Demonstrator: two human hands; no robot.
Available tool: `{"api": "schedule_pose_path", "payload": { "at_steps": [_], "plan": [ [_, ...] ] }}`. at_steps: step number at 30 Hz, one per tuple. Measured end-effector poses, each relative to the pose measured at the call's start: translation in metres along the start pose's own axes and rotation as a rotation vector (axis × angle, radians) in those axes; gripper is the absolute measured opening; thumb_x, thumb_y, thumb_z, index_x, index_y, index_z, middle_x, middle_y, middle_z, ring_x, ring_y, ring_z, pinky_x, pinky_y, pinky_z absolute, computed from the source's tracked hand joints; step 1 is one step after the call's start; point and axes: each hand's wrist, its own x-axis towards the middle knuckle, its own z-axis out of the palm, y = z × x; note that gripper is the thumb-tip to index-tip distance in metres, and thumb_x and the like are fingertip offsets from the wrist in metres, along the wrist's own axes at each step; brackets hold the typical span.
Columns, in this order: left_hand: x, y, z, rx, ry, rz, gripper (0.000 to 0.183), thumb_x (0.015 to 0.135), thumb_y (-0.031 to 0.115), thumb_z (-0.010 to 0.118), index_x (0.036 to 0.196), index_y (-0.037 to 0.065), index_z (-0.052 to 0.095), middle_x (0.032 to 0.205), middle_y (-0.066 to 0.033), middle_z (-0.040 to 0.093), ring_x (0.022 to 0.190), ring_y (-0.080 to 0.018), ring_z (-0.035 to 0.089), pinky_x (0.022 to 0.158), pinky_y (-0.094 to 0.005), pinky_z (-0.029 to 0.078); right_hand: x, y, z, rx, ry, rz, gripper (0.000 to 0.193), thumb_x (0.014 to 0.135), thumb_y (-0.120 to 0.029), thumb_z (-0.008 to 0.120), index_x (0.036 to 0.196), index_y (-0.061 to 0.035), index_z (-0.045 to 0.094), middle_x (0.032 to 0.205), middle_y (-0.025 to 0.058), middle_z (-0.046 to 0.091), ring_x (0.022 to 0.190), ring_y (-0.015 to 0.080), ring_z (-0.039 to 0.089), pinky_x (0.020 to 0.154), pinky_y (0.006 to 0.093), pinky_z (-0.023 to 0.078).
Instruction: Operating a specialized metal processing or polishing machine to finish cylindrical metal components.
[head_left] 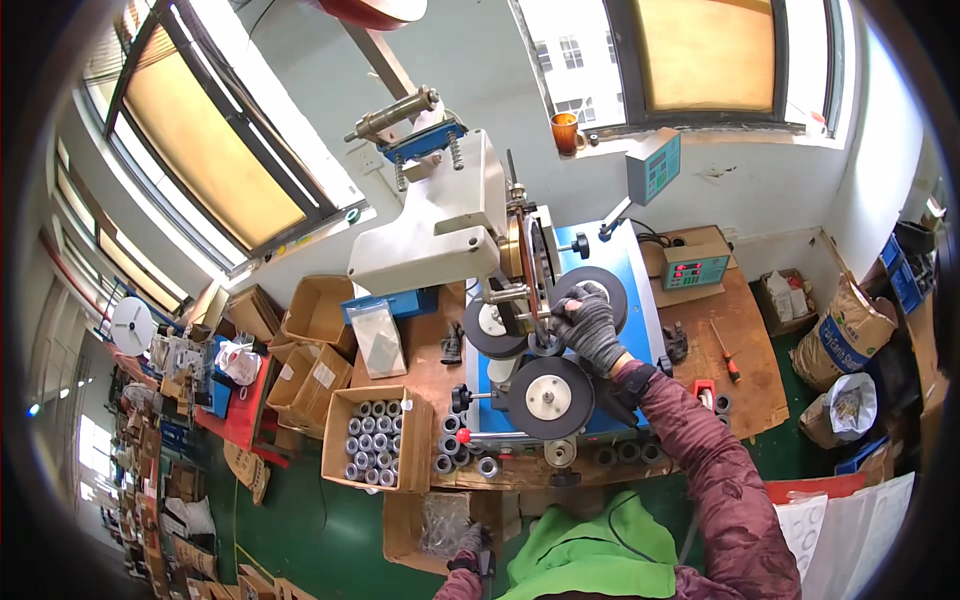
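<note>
Bright daylight pours from the windows above my counter; panes glare white, shadows stay soft, and edges bend into a dark fisheye rim.

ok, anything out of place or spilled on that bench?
Nothing spilled. Loose metal rings lie scattered along the bench's front edge beside the full carton, and a red-handled screwdriver lies loose on the right. The gloved right hand is at the machine's black wheels.

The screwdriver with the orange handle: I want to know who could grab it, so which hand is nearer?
Right. The right hand rests on the machine's black wheels, left of the screwdriver. The left hand is down at the plastic bag, much farther.
</note>
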Motion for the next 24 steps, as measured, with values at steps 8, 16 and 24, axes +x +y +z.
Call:
{"api": "schedule_pose_path", "payload": {
  "at_steps": [8, 16, 24],
  "plan": [
    [-0.06, 0.024, 0.022, 0.376, -0.018, 0.396, 0.019, 0.084, 0.024, 0.059, 0.093, 0.007, 0.061, 0.075, -0.0039, 0.059, 0.065, -0.0145, 0.054, 0.058, -0.0274, 0.046, -0.02, -0.008, -0.054, 0.771, 0.01, 0.475, 0.013, 0.08, -0.015, 0.063, 0.08, -0.0021, 0.061, 0.074, 0.0019, 0.059, 0.073, 0.0082, 0.054, 0.067, 0.0242, 0.044],
    [-0.25, 0.13, 0.129, 0.358, -0.515, 0.486, 0.029, 0.084, 0.019, 0.061, 0.105, -0.001, 0.059, 0.096, -0.0049, 0.061, 0.086, -0.0143, 0.056, 0.08, -0.0254, 0.044, -0.147, -0.111, -0.087, 1.025, -0.947, 0.588, 0.032, 0.08, -0.02, 0.066, 0.106, -0.0017, 0.059, 0.105, 0.0053, 0.057, 0.1, 0.0132, 0.052, 0.087, 0.0292, 0.042],
    [-0.204, 0.103, 0.156, 0.63, -0.761, 0.76, 0.029, 0.083, 0.015, 0.061, 0.11, 0.005, 0.059, 0.104, -0.0088, 0.06, 0.094, -0.016, 0.055, 0.086, -0.0287, 0.043, -0.266, -0.154, -0.002, 0.93, -1.058, 0.947, 0.036, 0.087, -0.016, 0.055, 0.12, -0.0017, 0.049, 0.085, 0.0025, 0.056, 0.075, 0.0098, 0.052, 0.069, 0.0248, 0.044]
  ]
}}
